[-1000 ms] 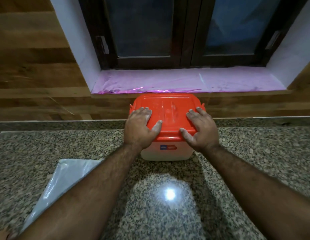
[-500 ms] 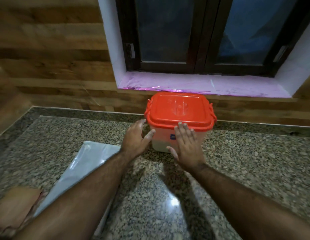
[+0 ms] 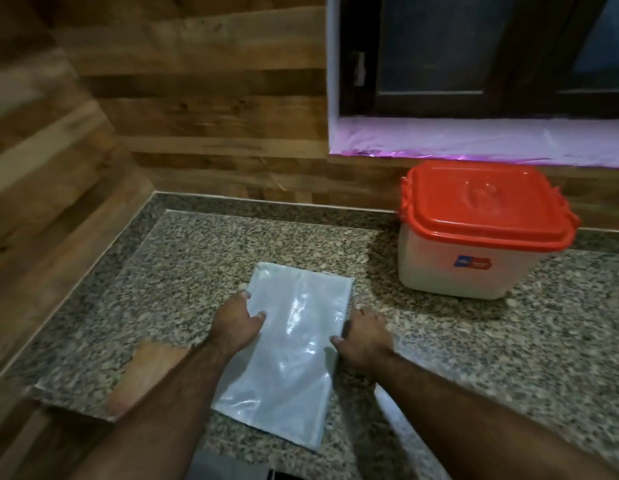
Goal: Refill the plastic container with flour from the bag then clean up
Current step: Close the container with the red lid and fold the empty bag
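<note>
Bag lies flat between both hands, container lidded nearby.

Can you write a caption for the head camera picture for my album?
Both hands, left and right, rest on the flat empty bag beside the lidded container.

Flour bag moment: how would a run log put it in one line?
container: lid on | bag: flat on counter | left hand, right hand: at bag edges

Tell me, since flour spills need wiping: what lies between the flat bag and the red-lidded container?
In the head view, only bare speckled granite countertop separates the bag from the container; no spilled flour is discernible there.
</note>
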### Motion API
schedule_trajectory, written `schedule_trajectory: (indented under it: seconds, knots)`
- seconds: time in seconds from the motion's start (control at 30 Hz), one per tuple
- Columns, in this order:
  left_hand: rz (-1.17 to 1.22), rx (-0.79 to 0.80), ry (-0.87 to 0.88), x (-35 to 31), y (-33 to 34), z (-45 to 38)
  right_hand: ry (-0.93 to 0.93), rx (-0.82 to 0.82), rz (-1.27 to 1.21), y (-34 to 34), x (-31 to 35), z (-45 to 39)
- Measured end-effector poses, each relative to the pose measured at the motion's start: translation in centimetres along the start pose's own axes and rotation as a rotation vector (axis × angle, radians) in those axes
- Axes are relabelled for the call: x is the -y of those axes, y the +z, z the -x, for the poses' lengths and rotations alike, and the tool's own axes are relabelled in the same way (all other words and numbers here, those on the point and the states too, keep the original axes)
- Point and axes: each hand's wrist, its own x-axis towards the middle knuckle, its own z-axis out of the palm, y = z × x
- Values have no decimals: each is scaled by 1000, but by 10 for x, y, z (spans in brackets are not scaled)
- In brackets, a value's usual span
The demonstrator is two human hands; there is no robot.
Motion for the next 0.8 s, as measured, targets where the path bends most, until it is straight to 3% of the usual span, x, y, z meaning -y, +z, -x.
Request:
schedule_trajectory:
  seconds: [0.13, 0.4, 0.6, 0.8]
  knots:
    - [-3, 24, -58, 45, -6, -29, 227, 59, -232, 16, 28, -13]
    - [211, 243, -134, 73, -4, -62, 535, 25, -500, 39, 40, -31]
    - [67, 242, -82, 75, -6, -83, 571, 13, -733, 49, 26, -34]
    - [190, 324, -90, 72, 1, -93, 545, -58, -895, 40, 21, -39]
